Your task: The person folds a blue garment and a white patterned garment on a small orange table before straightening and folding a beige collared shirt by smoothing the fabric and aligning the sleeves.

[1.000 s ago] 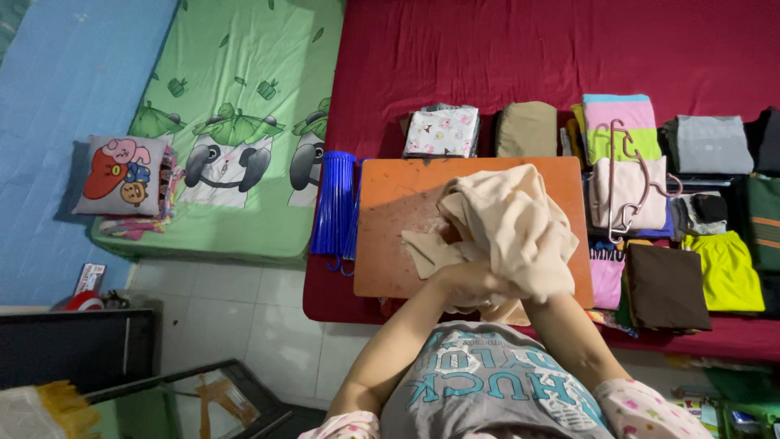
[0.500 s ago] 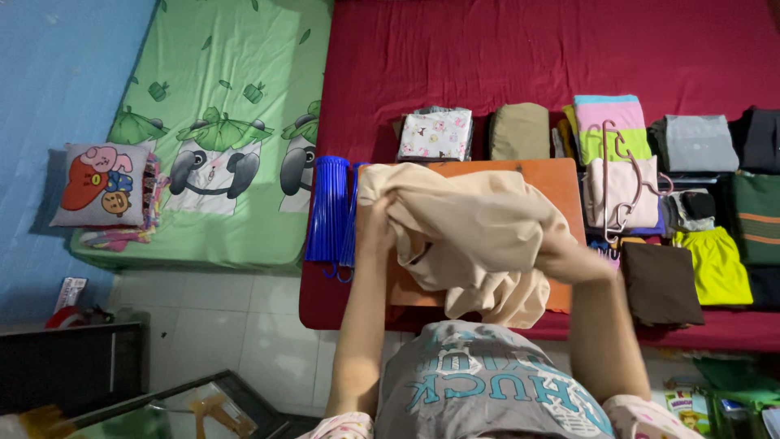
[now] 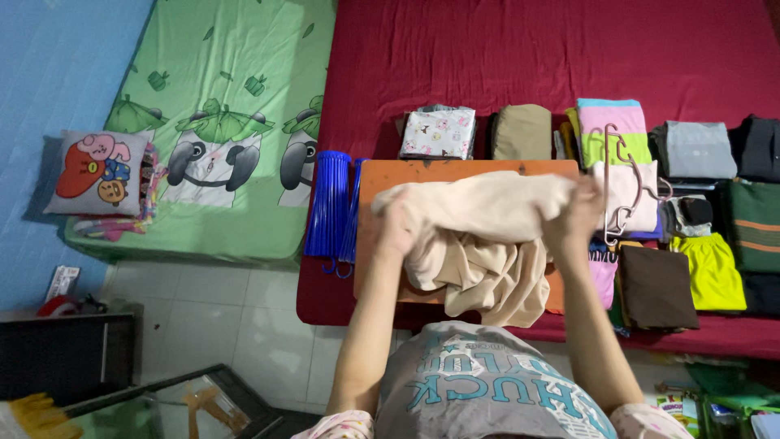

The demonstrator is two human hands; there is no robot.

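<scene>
Head view: the person stands at the edge of the red bed [image 3: 552,49], both arms out over an orange board [image 3: 382,175] that lies on it. The left hand [image 3: 396,232] and right hand [image 3: 582,213] are each clamped on an end of a beige garment [image 3: 479,244], fingers closed into the cloth. A second ago the hands were together near the body with the garment bunched between them; half a second ago they were drawing apart; now they are well apart and the top edge is stretched across the board. The rest hangs in loose folds toward the person, covering the board's near edge. In my judgement the garment is being opened out flat, and it is not yet smooth. Which part of the garment each hand grips cannot be told, since the cloth hides it.

Blue hangers [image 3: 329,207] lie just beside the board on its left. A pink hanger [image 3: 621,183] rests on folded clothes [image 3: 613,130] to the right. More folded piles sit in a row behind the board. A green sheet [image 3: 227,89] covers the neighbouring mattress, with a cushion [image 3: 96,172] at its corner.
</scene>
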